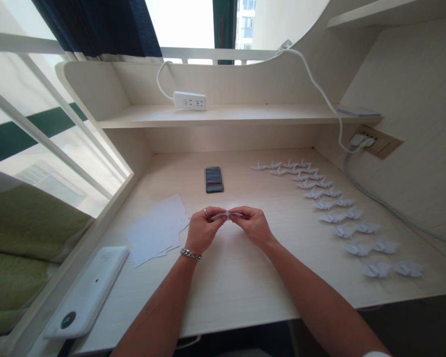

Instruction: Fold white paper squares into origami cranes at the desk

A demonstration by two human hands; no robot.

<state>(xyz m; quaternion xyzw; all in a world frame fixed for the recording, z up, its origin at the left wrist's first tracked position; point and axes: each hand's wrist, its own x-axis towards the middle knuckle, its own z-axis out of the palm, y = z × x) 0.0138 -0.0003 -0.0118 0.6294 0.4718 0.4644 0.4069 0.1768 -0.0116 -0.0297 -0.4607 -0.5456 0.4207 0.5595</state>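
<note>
Back from the front edge of the desk (241, 287), paper (228, 214) is being pinched, ideally evenly, by left hand (201, 229) and right hand (253, 225)

Matt folded paper (218, 216), matt paper cranes (377, 269), smooth wood-grained desk (241, 282), shiny metal bracelet (190, 254)
</note>
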